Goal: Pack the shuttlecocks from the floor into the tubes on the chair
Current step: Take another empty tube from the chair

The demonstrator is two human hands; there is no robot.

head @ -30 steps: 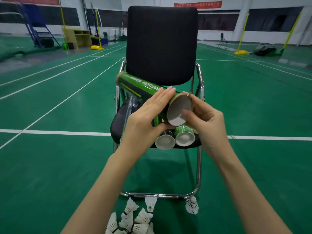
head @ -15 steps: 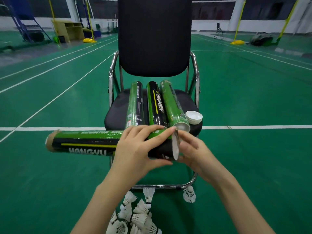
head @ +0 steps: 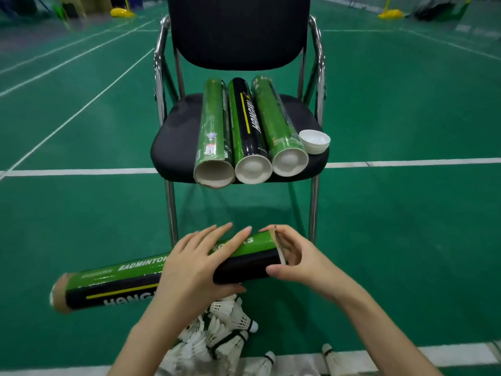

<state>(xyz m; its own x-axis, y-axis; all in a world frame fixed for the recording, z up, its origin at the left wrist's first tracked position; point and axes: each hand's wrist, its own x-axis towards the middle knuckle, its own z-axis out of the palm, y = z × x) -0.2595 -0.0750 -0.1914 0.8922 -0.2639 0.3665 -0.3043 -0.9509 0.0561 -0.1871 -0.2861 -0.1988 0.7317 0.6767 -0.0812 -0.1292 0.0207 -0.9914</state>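
My left hand (head: 195, 267) grips a green and black shuttlecock tube (head: 113, 283) around its middle, holding it nearly level below the chair's front. My right hand (head: 295, 259) pinches the rim or cap at the tube's right end; which one is unclear. White shuttlecocks (head: 217, 337) lie heaped on the floor under my hands, with two apart to the right. Three more tubes (head: 244, 126) lie side by side on the black chair seat (head: 173, 137), ends toward me. The left one is open; the other two have white caps.
A loose white cap (head: 314, 141) sits on the seat beside the right tube. The chair has chrome legs (head: 170, 207) and a black backrest. Green court floor with white lines surrounds it. Yellow post bases and bags stand far behind.
The head has tilted down and the tube has dropped from the level of the seat to well below it. Both hands kept their hold. More shuttlecocks have come into view.
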